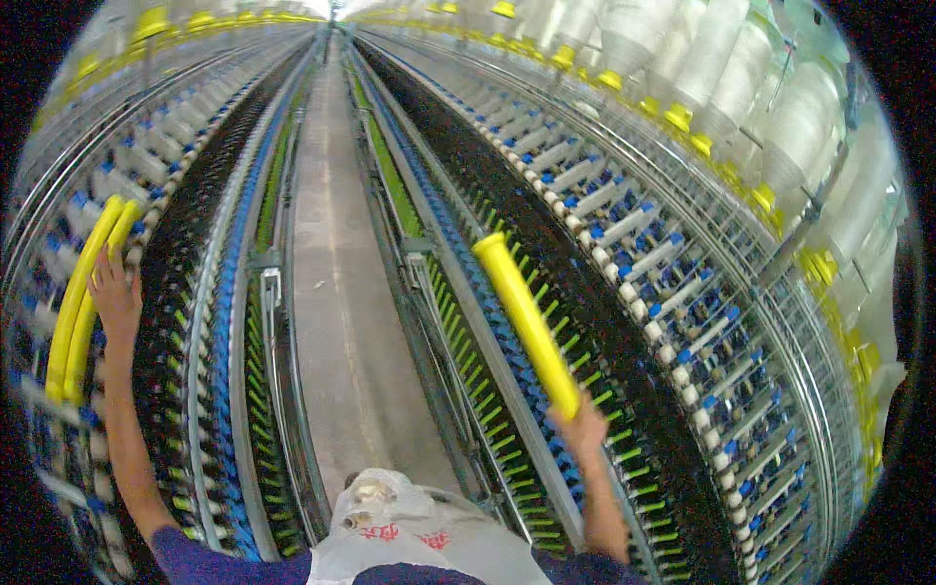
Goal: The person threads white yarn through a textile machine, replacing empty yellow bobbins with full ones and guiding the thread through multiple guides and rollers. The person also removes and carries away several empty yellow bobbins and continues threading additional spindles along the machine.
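My right hand (582, 429) is closed around the lower end of a long yellow tube (526, 322). The tube slants up and leftward, over the row of green spindles on the right-hand machine. My left arm stretches far out to the left. At its end my left hand (117, 297), fingers extended, lies against two yellow tubes (80, 302) that rest side by side along the left-hand machine. Its thumb side is hard to make out.
Spinning machines line both sides of a narrow grey aisle (336, 263). Green spindles (468, 361) stand in rows beside blue parts and metal rails. White rollers (639, 310) run along the right frame, and white bobbins (799, 117) with yellow ends hang above. White cloth (409, 526) covers my front.
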`<state>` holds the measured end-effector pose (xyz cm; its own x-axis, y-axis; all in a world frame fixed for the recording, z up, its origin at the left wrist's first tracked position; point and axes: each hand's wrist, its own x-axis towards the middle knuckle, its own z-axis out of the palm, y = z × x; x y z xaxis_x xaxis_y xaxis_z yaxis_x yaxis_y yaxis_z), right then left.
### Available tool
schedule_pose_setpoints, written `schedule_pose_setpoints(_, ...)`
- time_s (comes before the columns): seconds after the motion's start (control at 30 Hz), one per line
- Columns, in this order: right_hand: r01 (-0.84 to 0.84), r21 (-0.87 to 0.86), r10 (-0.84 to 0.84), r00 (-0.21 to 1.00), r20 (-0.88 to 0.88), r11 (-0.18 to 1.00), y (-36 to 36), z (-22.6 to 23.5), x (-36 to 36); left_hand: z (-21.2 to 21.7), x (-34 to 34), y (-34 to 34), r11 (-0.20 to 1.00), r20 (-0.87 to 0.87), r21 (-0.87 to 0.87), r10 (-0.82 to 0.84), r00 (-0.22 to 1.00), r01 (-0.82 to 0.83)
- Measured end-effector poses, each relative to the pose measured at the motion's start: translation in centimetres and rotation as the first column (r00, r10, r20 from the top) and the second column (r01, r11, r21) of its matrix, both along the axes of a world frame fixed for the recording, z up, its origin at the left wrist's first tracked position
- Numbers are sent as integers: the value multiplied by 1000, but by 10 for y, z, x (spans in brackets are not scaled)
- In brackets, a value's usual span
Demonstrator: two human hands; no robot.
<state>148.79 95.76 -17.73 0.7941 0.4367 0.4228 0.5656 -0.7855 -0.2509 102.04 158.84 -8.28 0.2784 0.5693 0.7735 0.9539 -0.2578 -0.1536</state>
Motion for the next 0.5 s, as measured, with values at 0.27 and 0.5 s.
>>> schedule_pose_setpoints(0.27, 568, -332, -384, 789, 479, 753, -55, 132, 275, -64, 239, -22, 514, 168, -259, -810, 562, 818)
schedule_pose_setpoints(0.5, 623, -273, -555, 780, 290, 733, -76, 81, 354, -89, 490, 5, 116, 184, -347, -964, 189, 930)
